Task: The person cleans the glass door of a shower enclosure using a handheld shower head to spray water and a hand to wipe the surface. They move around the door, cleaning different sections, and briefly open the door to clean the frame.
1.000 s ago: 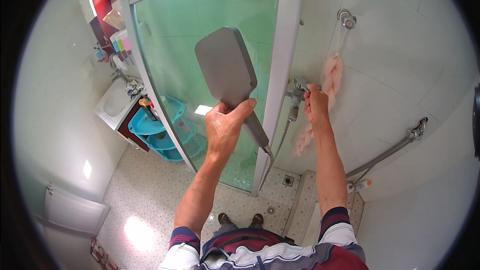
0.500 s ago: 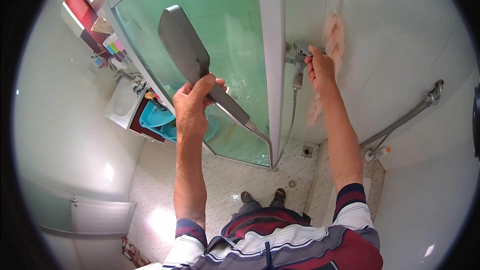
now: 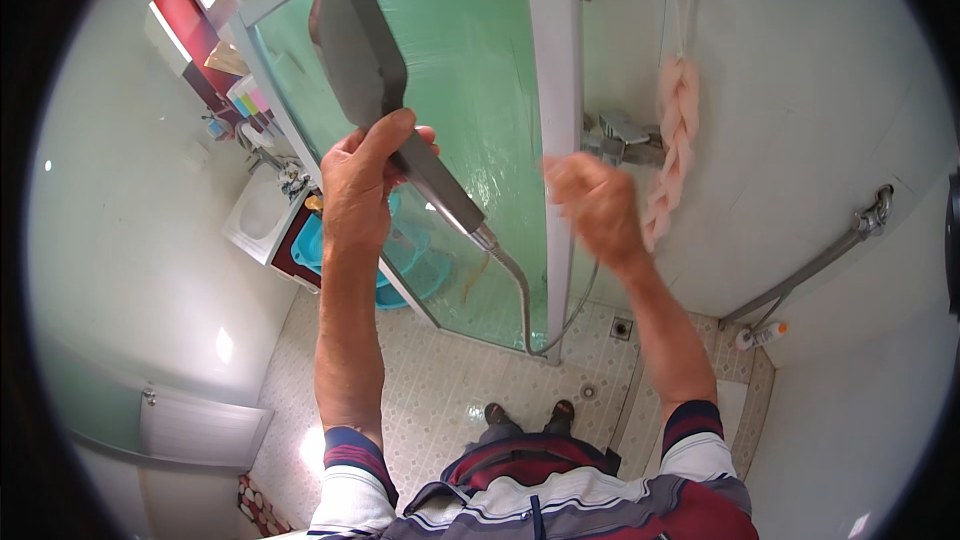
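Observation:
A grey shower head (image 3: pixel 362 50) with a long handle is held up on the left, in front of the green glass. My left hand (image 3: pixel 362 175) is closed round its handle, thumb on top. From the handle's lower end a metal hose (image 3: pixel 522 290) hangs in a loop and runs up behind my right forearm. My right hand (image 3: pixel 595 205) is in the air just left of the chrome mixer tap (image 3: pixel 622 130), apart from it. Its fingers look bent but are smeared by motion. Part of the tap's body and the hose's upper end are hidden behind it.
A green glass shower screen (image 3: pixel 460 140) with a white frame post (image 3: pixel 556 140) stands ahead. A pink braided scrubber (image 3: pixel 680 105) hangs right of the tap. A grab bar (image 3: pixel 810 255) and a white bottle (image 3: pixel 762 336) are at right. A washbasin (image 3: pixel 262 215) is at left.
My right hand has let go of the tap lever and moved left and nearer. My left hand has shifted slightly left and up with the shower head.

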`<action>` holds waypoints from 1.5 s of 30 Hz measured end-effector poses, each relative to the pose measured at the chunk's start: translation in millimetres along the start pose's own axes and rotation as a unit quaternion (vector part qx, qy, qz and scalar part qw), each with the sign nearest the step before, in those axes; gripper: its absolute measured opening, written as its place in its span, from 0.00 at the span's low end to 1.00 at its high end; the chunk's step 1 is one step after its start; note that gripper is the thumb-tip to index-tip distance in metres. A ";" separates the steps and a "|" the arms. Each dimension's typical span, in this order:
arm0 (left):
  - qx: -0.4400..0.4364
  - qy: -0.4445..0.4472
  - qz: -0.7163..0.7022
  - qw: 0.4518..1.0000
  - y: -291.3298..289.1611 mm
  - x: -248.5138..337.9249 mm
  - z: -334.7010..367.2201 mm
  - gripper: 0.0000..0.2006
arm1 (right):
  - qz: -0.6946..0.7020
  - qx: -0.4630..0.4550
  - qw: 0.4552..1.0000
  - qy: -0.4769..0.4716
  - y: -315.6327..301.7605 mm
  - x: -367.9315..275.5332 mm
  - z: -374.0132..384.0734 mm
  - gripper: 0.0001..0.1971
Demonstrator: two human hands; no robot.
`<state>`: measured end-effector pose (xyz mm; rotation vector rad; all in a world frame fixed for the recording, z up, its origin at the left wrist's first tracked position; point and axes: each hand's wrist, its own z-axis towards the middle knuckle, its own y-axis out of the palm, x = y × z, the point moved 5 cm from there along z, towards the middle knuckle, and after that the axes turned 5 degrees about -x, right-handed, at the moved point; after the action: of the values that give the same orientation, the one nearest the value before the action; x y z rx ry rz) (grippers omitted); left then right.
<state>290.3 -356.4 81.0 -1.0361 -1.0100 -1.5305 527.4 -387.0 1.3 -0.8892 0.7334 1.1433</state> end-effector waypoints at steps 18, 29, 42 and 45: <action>0.042 0.300 0.251 0.919 31.5 55.2 46.0 0.25 | 0.063 0.108 0.990 -0.059 -6.7 -122.9 75.6 0.13; 0.009 0.586 0.571 0.574 81.8 67.0 145.9 0.35 | 0.129 0.151 0.979 -0.041 -42.7 -147.7 111.7 0.11; 0.125 0.581 0.575 0.562 5.0 69.9 213.3 0.39 | 0.032 0.167 0.985 0.000 -28.1 -151.6 108.5 0.12; 0.106 0.555 0.562 0.604 28.8 72.0 203.4 0.38 | -0.008 0.160 0.987 0.016 -24.6 -155.2 112.7 0.12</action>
<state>334.1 -187.3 211.0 -0.1832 0.4026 -0.6067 515.3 -360.3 192.4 -0.6428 0.9062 0.9651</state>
